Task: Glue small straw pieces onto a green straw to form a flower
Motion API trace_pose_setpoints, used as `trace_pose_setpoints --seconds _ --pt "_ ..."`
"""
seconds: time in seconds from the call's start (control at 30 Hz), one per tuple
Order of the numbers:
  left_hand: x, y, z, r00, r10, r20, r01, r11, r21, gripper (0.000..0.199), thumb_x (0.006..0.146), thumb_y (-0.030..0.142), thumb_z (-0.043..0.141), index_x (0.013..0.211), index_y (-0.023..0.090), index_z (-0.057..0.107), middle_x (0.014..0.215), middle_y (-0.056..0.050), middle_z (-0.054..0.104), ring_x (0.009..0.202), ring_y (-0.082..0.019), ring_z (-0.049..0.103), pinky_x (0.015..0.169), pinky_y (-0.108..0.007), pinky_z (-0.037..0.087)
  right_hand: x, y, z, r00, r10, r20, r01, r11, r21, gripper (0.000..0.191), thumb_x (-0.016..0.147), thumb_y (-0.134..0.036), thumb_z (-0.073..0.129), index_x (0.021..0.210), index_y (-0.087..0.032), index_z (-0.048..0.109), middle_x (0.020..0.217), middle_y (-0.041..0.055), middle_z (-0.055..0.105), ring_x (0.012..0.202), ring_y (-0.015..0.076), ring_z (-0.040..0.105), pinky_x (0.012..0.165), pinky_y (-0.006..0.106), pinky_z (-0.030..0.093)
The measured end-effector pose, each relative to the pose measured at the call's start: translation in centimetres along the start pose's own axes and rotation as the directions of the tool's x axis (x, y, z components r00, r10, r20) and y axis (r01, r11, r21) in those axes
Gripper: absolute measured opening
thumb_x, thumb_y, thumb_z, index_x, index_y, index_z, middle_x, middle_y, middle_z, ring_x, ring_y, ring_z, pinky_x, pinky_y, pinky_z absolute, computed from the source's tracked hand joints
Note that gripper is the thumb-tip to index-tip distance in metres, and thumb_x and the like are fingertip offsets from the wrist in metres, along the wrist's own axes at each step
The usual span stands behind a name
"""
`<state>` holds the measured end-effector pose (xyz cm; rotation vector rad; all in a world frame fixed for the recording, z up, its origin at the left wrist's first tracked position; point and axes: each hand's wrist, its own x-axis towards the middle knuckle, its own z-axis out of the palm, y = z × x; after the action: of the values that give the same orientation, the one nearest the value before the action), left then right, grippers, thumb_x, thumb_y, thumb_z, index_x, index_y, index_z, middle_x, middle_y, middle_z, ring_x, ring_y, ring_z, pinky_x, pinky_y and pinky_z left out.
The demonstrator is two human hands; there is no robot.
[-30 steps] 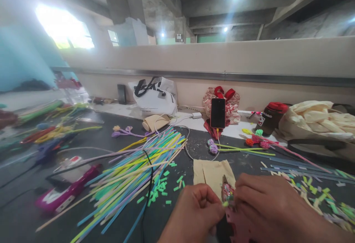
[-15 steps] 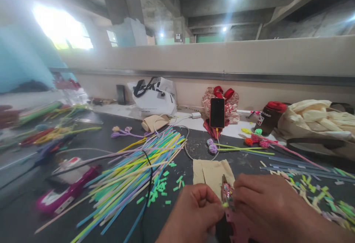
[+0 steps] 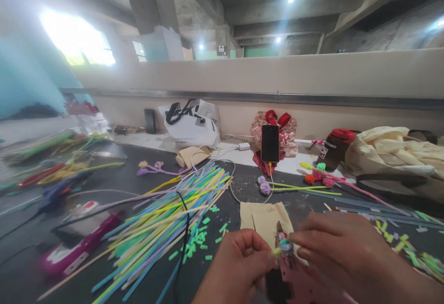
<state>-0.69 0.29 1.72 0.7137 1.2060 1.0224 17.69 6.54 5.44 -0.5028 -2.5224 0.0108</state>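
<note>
Yellow-green piece (image 3: 277, 251) at grip tip of left hand (image 3: 239, 264)

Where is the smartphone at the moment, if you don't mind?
In the head view, the smartphone stands right of centre, against the red-and-white patterned bag.

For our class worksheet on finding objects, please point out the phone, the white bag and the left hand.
Phone (image 3: 270, 143): head view, middle of its dark screen.
White bag (image 3: 190, 130): head view, front side.
Left hand (image 3: 242, 262): head view, back of the hand.
</note>
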Motion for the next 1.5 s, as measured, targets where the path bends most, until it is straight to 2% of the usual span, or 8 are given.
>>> trace_pose_setpoints --seconds 0.17,0.23,0.3,0.4,0.57,1.07,1.37,1.5 --pt "1.1 0.0 -0.6 0.996 -0.046 0.072 0.054 0.993 -0.104 0.018 0.046 0.030 0.065 0.046 0.017 0.052 0.025 0.007 0.043 0.018 -0.002 0.023 0.026 -0.017 0.008 0.2 0.8 -1.0 0.965 0.118 0.233 -0.164 0.968 0.191 0.020 0.092 -0.020 0.044 0.086 -0.022 0.063 0.081 0.0019 0.063 0.070 0.0132 0.061 0.061 0.023 0.048" --pt "1.1 0.2 -0.9 0.984 -0.087 0.155 0.106 0.987 -0.119 0.018 0.047 0.031 0.065 0.047 0.017 0.053 0.025 0.006 0.044 0.016 -0.002 0.021 0.025 -0.017 0.006 0.4 0.6 -1.1 0.970 0.139 0.200 -0.185 0.956 0.230 0.017 0.089 -0.020 0.049 0.100 -0.025 0.060 0.086 0.0015 0.064 0.075 0.0139 0.062 0.065 0.023 0.050" --pt "1.0 0.3 -1.2 0.974 -0.090 0.208 0.125 0.979 -0.160 0.019 0.048 0.032 0.065 0.048 0.017 0.053 0.026 0.006 0.045 0.016 -0.002 0.021 0.025 -0.017 0.006 0.6 0.2 -1.1 0.981 0.121 0.149 -0.157 0.953 0.259 0.027 0.085 -0.019 0.056 0.111 -0.027 0.056 0.097 0.0019 0.063 0.084 0.0146 0.062 0.070 0.023 0.051" --pt "0.7 0.1 -1.2 0.965 -0.087 0.246 0.133 0.975 -0.180 0.018 0.051 0.030 0.065 0.050 0.016 0.054 0.027 0.006 0.046 0.018 -0.002 0.021 0.026 -0.017 0.005 0.9 -0.6 -1.0 0.989 0.074 0.125 -0.105 0.957 0.272 0.035 0.081 -0.019 0.061 0.114 -0.029 0.055 0.110 0.0032 0.060 0.097 0.0164 0.060 0.078 0.023 0.051" --pt "0.2 -0.1 -0.6 0.979 -0.025 0.203 0.084 0.954 -0.289 0.014 0.058 0.023 0.062 0.052 0.014 0.054 0.031 0.007 0.044 0.023 0.000 0.024 0.029 -0.015 0.008 1.3 -1.0 -0.9 0.988 0.043 0.149 -0.084 0.956 0.280 0.024 0.083 -0.019 0.058 0.106 -0.027 0.061 0.112 0.0063 0.057 0.095 0.0181 0.061 0.080 0.027 0.052" --pt "0.4 -0.5 -1.1 0.971 -0.018 0.236 0.081 0.962 -0.259 0.012 0.059 0.024 0.060 0.054 0.015 0.055 0.031 0.006 0.045 0.021 0.000 0.020 0.029 -0.017 0.003 0.7 -0.9 -0.7 0.977 0.081 0.198 -0.133 0.956 0.262 0.021 0.084 -0.020 0.056 0.103 -0.026 0.062 0.119 0.0080 0.052 0.100 0.0196 0.059 0.083 0.031 0.051" --pt "0.7 0.0 -1.0 0.972 -0.035 0.233 0.099 0.958 -0.271 0.020 0.052 0.030 0.068 0.049 0.014 0.055 0.028 0.005 0.045 0.021 -0.001 0.025 0.028 -0.016 0.007 0.4 -0.4 -0.4 0.985 0.104 0.138 -0.138 0.953 0.268 0.038 0.080 -0.018 0.059 0.116 -0.029 0.055 0.123 0.0072 0.053 0.104 0.0218 0.058 0.084 0.032 0.051" --pt "0.9 -0.2 -1.0 0.977 -0.006 0.212 0.081 0.935 -0.346 0.024 0.048 0.030 0.074 0.050 0.013 0.057 0.037 0.001 0.055 0.027 -0.004 0.041 0.031 -0.015 0.023 0.1 0.2 0.1 0.981 0.191 0.006 -0.185 0.942 0.281 0.045 0.077 -0.015 0.058 0.118 -0.030 0.051 0.121 0.0046 0.055 0.109 0.0213 0.055 0.082 0.030 0.052"
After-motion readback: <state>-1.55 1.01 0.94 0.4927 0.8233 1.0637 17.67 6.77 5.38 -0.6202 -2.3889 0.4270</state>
